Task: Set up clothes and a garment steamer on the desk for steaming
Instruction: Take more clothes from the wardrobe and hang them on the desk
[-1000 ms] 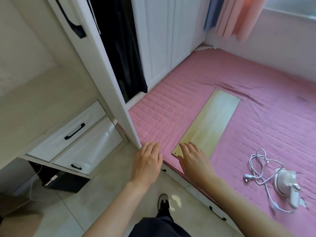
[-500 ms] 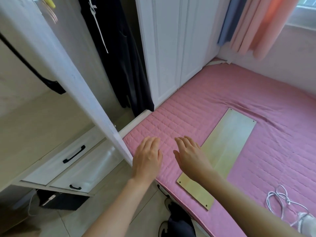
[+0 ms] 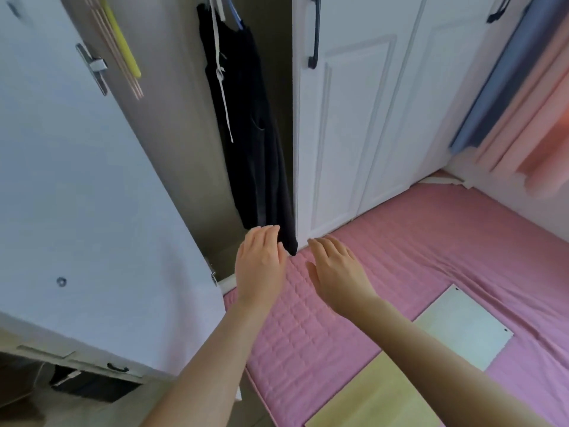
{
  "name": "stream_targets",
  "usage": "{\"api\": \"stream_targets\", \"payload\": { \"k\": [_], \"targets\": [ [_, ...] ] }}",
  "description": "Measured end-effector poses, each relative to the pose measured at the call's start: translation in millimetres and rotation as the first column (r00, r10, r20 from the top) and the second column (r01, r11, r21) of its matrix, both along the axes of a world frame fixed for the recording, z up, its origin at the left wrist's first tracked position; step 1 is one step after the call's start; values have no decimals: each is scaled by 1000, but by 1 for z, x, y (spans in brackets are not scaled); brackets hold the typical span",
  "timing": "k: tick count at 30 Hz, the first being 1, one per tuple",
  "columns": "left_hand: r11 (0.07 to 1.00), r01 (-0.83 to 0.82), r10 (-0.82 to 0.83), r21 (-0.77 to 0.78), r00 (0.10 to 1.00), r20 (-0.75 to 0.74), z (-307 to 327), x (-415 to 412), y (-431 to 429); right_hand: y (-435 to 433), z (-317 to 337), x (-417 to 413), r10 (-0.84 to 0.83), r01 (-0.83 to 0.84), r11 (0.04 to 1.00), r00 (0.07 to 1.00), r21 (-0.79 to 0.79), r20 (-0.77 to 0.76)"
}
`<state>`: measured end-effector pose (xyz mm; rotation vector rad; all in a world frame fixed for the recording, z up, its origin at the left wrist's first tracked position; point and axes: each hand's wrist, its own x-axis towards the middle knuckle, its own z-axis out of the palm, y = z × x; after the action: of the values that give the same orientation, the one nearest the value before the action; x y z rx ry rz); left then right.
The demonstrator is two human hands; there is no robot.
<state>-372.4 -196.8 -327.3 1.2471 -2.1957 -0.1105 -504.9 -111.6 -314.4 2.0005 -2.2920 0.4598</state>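
A long black garment with a white strap hangs on a hanger inside the open wardrobe, its hem reaching down to the bed's edge. My left hand is stretched out flat, fingertips just at the hem. My right hand is beside it over the pink bedcover, fingers straight, holding nothing. The steamer is out of view.
The open white wardrobe door stands close on the left. Closed white doors with black handles are to the right of the garment. A pale wooden board lies on the bed. Pink and blue curtains hang at far right.
My view has lifted from the bed toward the wardrobe. Both hands have moved up and forward from the board's end to the black garment's hem. The steamer has dropped out of view.
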Motion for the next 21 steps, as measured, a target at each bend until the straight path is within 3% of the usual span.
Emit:
{"api": "stream_targets", "payload": {
  "k": [10, 21],
  "targets": [
    [984, -154, 147, -89, 986, -77, 68, -44, -112, -120, 76, -49, 117, -125, 984, 991, -128, -68],
    [953, -153, 120, -260, 983, -138, 154, -74, -206, -222, 164, -82, 179, -194, 959, 980, -209, -85]
  ]
}}
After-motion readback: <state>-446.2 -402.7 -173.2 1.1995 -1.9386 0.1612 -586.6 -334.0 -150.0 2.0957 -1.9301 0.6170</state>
